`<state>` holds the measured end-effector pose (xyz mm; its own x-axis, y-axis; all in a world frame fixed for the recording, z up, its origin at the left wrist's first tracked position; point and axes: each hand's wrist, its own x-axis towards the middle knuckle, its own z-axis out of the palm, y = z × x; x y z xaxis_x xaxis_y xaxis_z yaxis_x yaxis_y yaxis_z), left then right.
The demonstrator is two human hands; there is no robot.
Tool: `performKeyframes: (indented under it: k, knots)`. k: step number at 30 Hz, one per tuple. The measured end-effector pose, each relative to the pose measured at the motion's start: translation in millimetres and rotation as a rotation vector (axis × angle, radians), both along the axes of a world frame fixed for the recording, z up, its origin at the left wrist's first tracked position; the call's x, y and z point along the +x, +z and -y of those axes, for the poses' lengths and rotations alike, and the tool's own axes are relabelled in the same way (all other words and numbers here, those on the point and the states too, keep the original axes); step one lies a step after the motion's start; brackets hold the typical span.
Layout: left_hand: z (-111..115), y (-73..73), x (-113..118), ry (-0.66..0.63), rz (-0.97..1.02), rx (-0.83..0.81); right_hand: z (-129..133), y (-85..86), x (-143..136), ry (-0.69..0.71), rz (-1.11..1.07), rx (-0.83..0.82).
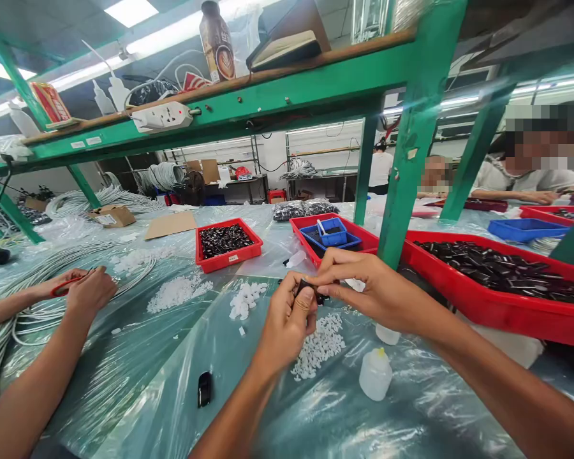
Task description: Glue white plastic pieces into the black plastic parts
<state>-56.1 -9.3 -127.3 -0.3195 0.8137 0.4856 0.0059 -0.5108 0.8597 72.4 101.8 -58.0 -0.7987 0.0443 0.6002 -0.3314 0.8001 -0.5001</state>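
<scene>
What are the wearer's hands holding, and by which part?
A small black piece, in the left hand, with the right hand close against it. The hands cover much of it, so the part gripped cannot be told.

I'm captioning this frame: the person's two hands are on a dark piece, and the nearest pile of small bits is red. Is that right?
Not quite: those small bits are white, not red, as the head view shows. The left hand and right hand are on a dark piece.

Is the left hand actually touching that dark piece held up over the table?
Touching. The head view shows the left hand holding the dark piece, its thumb against it.
</scene>
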Motion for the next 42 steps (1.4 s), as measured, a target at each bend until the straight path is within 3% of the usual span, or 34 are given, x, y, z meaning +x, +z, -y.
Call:
performKeyframes:
  k: [4,9,15,21,28,31,34,38,42]
  knots:
    - [-4.2,-6.5,-12.4,0.100,-0.056,0.004,-12.6,-7.7,-5.1,0.038,0.083,-0.003]
    - [-9.7,-19.5,-25.6,0.259,-0.285,-0.102,-38.2,-38.9,-18.9,-0.336,0.345,0.107]
    - [-11.3,-19.9,-23.9,0.395,-0.493,-0.159,-38.9,-73.3,-23.2,-0.381,0.693,0.340]
    - [-11.9,-20.6,-23.4,0.431,-0.487,-0.151,-35.9,-73.9,-20.4,-0.412,0.835,0.425]
    - [-16.4,-25.9,-21.2,0.405,-0.550,-0.196,-41.2,-78.2,-19.0,-0.424,0.831,0.394]
    - [-17.1,-26.0,-20.3,0.422,-0.582,-0.191,-42.3,-73.3,-17.8,-0.430,0.781,0.324]
    - [-15.5,-25.8,-20.3,0.437,-0.628,-0.195,-44.2,-56.1,-14.5,-0.384,0.696,0.185]
    - [-12.8,-25.6,-21.0,0.403,-0.631,-0.192,-43.4,-28.9,-10.4,-0.213,0.523,-0.138]
    - [-11.5,-25.5,-20.9,0.266,-0.597,-0.171,-35.0,-21.5,-10.8,-0.047,0.443,-0.452]
